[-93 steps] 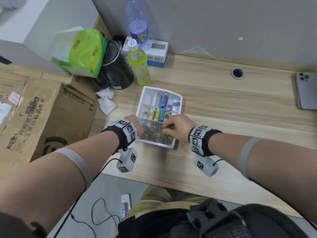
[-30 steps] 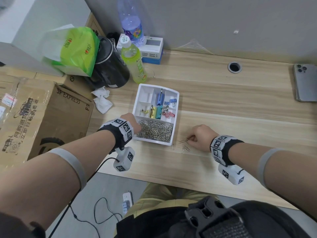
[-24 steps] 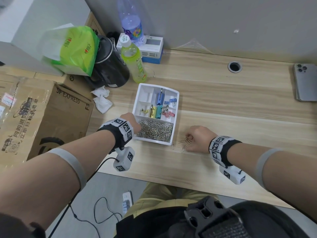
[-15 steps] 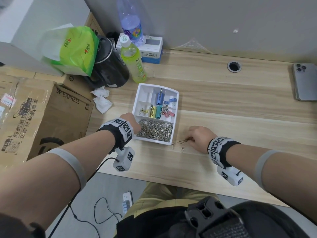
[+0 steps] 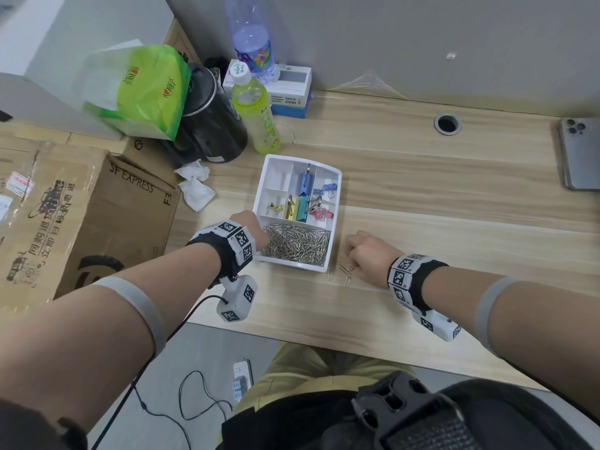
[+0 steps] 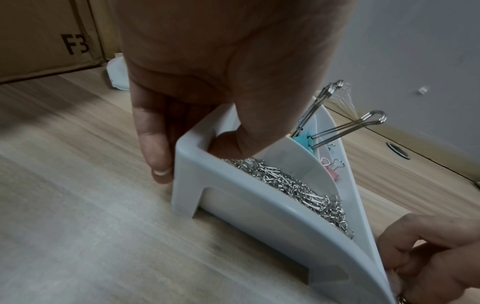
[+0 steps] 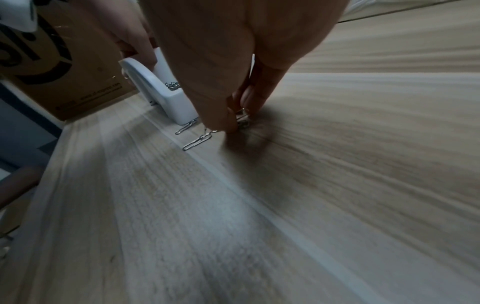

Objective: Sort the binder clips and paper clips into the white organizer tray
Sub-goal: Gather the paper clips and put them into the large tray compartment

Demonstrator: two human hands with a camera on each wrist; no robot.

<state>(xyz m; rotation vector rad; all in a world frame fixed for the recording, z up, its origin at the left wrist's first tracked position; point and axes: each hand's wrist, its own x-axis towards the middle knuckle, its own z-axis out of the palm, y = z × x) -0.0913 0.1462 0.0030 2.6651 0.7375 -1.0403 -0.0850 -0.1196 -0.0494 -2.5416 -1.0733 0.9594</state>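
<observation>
The white organizer tray (image 5: 334, 203) sits mid-desk. Its near long compartment is heaped with silver paper clips (image 5: 297, 243), and the compartments behind hold coloured binder clips (image 5: 302, 207). My left hand (image 5: 248, 224) grips the tray's near-left corner, thumb (image 6: 231, 144) inside the rim and a finger (image 6: 155, 156) outside the wall. My right hand (image 7: 239, 121) is knuckles-up on the desk just right of the tray, its fingertips pinching loose paper clips (image 7: 242, 122) against the wood. Two more loose paper clips (image 7: 197, 142) lie beside it near the tray's corner (image 7: 174, 105).
A cardboard box (image 5: 74, 216) stands left of the desk. A black kettle (image 5: 211, 125), green bag (image 5: 146, 89), two bottles (image 5: 256, 115), a small box (image 5: 292, 92) and crumpled tissues (image 5: 194, 190) crowd the back left. A phone (image 5: 581, 154) lies far right, near a cable hole (image 5: 447, 124).
My right hand has moved from above the tray's paper clip compartment down to the desk on its right and closed its fingers on the loose clips. The left hand has kept hold of the tray.
</observation>
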